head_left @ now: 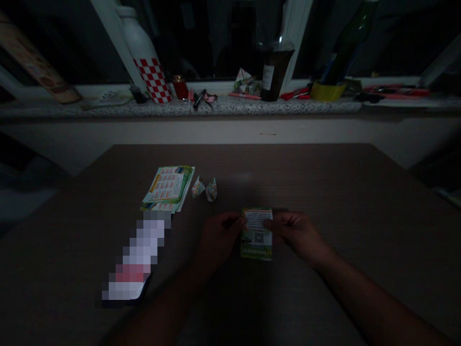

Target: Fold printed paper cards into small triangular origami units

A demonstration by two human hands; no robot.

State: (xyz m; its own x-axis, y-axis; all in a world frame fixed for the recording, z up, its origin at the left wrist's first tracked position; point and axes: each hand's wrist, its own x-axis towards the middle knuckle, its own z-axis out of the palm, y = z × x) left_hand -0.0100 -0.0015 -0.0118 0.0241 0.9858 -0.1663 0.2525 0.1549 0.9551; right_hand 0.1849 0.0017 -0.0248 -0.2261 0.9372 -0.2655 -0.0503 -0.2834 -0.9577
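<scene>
Between my two hands is a small printed paper card, green and white with a QR code, held just above the table. My left hand pinches its left edge between thumb and fingers. At the right edge my right hand grips it the same way, thumb on the printed face. Two small folded paper pieces rest on the table beyond my left hand. Left of them lies a stack of printed cards, with calendar grids on top.
A lit phone, its screen blurred out, lies left of my left arm on the brown table. Along the granite sill stand a checkered bottle, a dark plastic cup, a green bottle and a yellow tape roll.
</scene>
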